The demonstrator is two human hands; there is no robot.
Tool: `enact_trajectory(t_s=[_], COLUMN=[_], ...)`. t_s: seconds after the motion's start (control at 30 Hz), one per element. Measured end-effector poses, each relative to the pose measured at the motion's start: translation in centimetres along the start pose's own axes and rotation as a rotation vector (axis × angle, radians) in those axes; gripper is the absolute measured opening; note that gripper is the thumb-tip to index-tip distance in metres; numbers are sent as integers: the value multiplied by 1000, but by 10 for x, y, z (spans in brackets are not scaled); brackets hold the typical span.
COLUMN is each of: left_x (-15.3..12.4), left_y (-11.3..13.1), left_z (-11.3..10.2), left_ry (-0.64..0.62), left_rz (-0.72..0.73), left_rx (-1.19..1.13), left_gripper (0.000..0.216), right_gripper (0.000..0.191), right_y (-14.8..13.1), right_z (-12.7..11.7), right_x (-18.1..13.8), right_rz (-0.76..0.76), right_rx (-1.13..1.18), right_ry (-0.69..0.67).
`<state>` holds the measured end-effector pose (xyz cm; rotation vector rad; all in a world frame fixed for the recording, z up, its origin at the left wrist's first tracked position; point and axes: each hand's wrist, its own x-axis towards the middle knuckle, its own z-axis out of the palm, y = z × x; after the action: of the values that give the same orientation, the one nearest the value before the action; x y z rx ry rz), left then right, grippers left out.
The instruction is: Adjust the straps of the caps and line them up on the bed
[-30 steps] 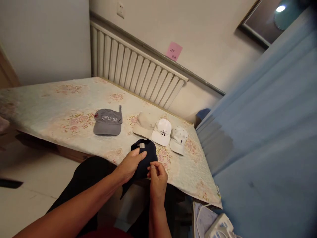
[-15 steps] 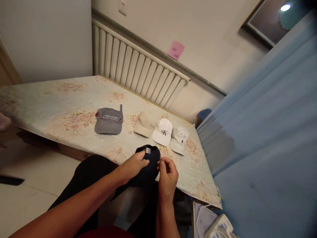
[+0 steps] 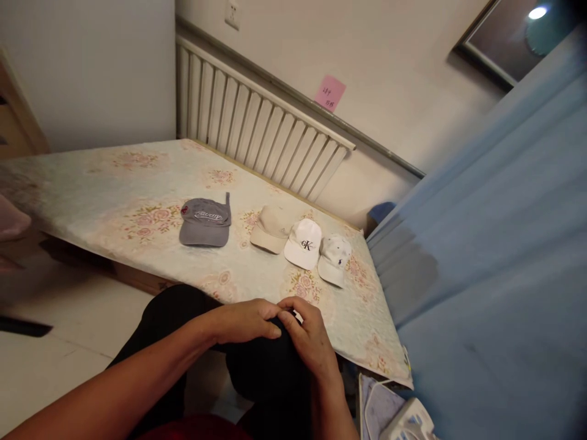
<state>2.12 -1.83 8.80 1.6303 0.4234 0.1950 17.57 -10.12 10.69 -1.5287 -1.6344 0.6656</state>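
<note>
A dark navy baseball cap is held over my lap, its brim toward me. My left hand grips its far edge from the left, thumb laid over the fabric. From the right, my right hand pinches the same edge, its fingertips meeting those of the left. On the flowered table cover beyond lie a beige cap, a white cap with black CK letters and a white cap with a small dark emblem, side by side. A grey cap with white lettering sits farther left, its strap sticking up.
The flowered cover spreads over a low table or bed against a radiator. A blue curtain hangs at the right. A white device with a cord stands at the lower right. Something pink shows at the left edge.
The navy cap has come down toward my lap and turned over, hiding its inner label. My right hand has moved up against my left at the cap's edge.
</note>
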Motion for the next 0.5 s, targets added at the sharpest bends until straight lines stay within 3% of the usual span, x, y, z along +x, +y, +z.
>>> enact_trajectory(t_s=[0.17,0.23,0.4,0.5], left_x=[-2,-4,-9,-10], left_y=[-7,-11,-22,-25], left_z=[-5,-9,-22,-24], left_ry=[2,-7,-150,-144], left_rz=[-34,-42,-56,-56], left_rx=[158,212,201,187], left_gripper=[8,15,14,15], right_gripper=[13,13,16,16], right_y=[13,17,21,20], right_z=[3,3,1,0], right_x=[-2,-3,-6,-6], right_rz=[62,84,161,135], right_rx=[-29,10,93,71], right_ry=[-9,-25,-92,-91])
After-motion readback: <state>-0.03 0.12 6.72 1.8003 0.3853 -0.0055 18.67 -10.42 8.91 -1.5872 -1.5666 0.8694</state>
